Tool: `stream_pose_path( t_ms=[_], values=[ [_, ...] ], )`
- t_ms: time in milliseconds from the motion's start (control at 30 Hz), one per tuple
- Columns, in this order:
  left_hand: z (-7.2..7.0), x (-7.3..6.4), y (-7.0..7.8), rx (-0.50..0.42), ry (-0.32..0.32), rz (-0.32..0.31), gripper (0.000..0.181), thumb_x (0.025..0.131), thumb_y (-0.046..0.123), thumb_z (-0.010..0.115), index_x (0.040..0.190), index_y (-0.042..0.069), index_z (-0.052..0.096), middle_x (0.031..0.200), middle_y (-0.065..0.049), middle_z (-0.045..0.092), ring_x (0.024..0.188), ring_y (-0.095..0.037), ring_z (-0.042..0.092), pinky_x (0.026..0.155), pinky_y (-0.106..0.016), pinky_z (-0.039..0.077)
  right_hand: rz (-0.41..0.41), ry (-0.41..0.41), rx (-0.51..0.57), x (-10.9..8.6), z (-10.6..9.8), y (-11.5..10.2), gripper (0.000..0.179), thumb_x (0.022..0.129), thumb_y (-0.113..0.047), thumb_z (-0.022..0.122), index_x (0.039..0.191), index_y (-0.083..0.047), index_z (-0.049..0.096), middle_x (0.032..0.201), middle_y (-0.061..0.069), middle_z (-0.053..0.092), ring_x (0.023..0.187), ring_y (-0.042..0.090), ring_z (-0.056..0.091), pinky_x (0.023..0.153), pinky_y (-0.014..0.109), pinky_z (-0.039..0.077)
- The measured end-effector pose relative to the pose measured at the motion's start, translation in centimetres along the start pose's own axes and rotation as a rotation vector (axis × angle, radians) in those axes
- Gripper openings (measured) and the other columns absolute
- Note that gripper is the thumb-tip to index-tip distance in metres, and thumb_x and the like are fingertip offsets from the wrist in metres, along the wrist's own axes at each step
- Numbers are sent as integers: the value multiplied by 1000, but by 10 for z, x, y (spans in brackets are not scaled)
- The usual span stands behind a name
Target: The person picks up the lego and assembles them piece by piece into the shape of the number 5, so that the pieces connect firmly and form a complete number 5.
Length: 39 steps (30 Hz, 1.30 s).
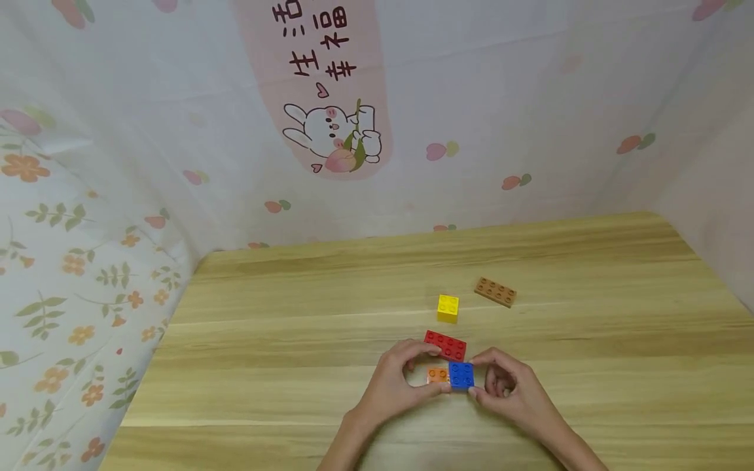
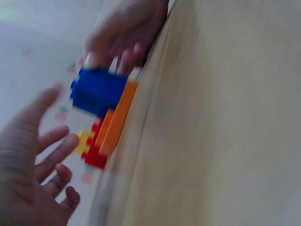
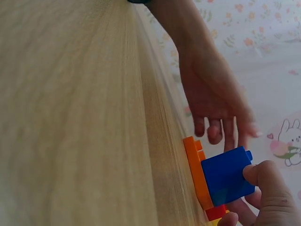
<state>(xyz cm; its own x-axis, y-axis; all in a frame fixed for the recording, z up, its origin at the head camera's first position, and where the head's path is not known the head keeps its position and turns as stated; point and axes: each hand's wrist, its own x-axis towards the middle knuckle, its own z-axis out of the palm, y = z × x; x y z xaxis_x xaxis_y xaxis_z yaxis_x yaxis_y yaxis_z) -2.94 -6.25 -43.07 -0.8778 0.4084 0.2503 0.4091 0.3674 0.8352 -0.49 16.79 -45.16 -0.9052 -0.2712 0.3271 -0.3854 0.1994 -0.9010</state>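
Observation:
A blue building brick (image 1: 461,376) sits on the right part of a flat orange brick (image 1: 437,375), whose left studs show bare. My right hand (image 1: 511,387) pinches the blue brick between thumb and fingers, as the right wrist view shows with the thumb on the blue side (image 3: 228,176). Around the orange brick's left end curves my left hand (image 1: 396,381), its fingers spread; in the left wrist view a gap parts that hand (image 2: 35,165) from the orange brick (image 2: 115,120). A red brick (image 1: 450,348) lies just behind, near the left fingertips.
Behind the red brick stands a small yellow brick (image 1: 448,309). Farther back to the right lies a flat brown brick (image 1: 495,292). All rest on a wood-grain table (image 1: 265,340), with a patterned cloth (image 1: 483,98) hanging at its back edge.

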Motion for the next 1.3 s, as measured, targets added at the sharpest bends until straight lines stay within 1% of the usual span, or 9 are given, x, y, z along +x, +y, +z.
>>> stream_pose_path(
  t_ms=[100,200,267,400,600,767,900,1100,1300],
  values=[
    [-9,5,-5,9,87,-17,24,90,30,62,107,13,67,100,6,64,84,-12,51,73,-27,43,8,4,7,0,0,0,43,68,7,77,103,-11,61,61,1,50,50,8,45,38,23,38],
    [-14,11,-9,55,129,-36,24,95,27,53,108,12,66,107,7,61,96,-11,50,81,-32,43,17,8,14,0,1,-2,43,68,8,76,103,-11,61,61,2,50,49,7,45,37,23,38],
    [-14,15,-12,79,112,-47,24,93,26,56,112,13,65,114,7,59,103,-13,47,87,-35,41,14,6,20,0,1,-2,43,68,9,76,104,-11,61,61,2,50,48,7,45,37,23,38],
    [-11,19,-18,103,25,-70,38,85,24,68,121,16,60,123,8,55,109,-14,41,90,-39,39,12,-5,18,0,2,-2,44,69,8,75,105,-11,60,62,1,51,47,7,44,36,23,38],
    [-4,25,-22,145,-34,-103,46,77,20,76,121,20,62,118,11,58,105,-12,40,86,-37,37,22,-17,-5,-1,3,-1,45,69,6,76,107,-12,59,62,-1,50,47,6,44,36,23,38],
    [-2,29,-23,146,-42,-113,40,75,18,78,113,21,66,108,13,60,102,-10,40,84,-33,36,42,-20,-24,-1,3,0,46,69,5,77,107,-12,58,62,-1,50,47,6,44,36,23,37],
    [-1,29,-22,135,-28,-111,37,75,20,78,110,21,67,107,13,60,99,-10,41,83,-32,36,43,-20,-44,-1,2,0,47,69,5,77,108,-13,58,62,0,50,47,6,44,37,22,37],
    [-7,25,-20,48,4,-154,36,75,24,79,108,25,65,108,15,59,102,-10,41,88,-35,39,82,-20,-82,2,3,-12,46,68,7,77,105,-12,58,61,2,50,48,6,44,38,22,38],
    [-15,18,-13,-14,19,-183,36,74,26,79,107,26,64,108,14,56,104,-15,43,88,-37,40,47,-18,-75,3,2,-15,45,69,6,76,107,-8,58,66,4,52,50,10,45,38,23,38]
  ],
)
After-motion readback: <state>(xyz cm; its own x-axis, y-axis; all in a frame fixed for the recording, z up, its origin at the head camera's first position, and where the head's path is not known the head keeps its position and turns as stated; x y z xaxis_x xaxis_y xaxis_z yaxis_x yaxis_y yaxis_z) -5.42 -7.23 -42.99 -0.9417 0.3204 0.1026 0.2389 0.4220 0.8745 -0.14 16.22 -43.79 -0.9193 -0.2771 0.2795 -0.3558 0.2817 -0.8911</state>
